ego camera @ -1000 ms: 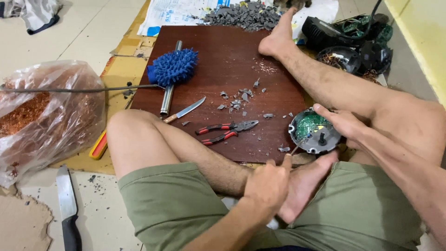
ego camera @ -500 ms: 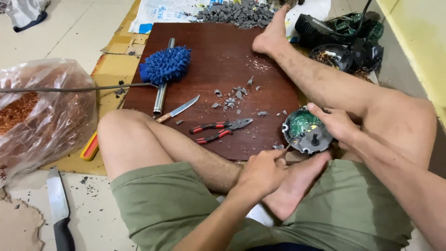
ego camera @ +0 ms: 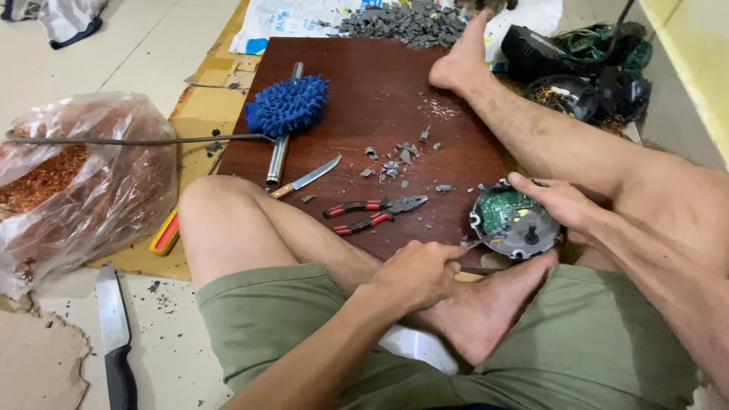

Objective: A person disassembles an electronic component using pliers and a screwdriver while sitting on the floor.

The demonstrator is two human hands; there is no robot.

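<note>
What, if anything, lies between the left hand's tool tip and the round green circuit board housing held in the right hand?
Nothing visible. The left hand grips a thin tool whose tip reaches the lower left rim of the round housing, which the right hand steadies from the right. The pliers lie off to the left.

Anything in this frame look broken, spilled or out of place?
Yes. The round device steadied by the right hand is opened, its green circuit board exposed, while the left hand works a thin tool at its rim. Grey fragments lie scattered across the brown board. A bare knife lies on the floor.
</note>
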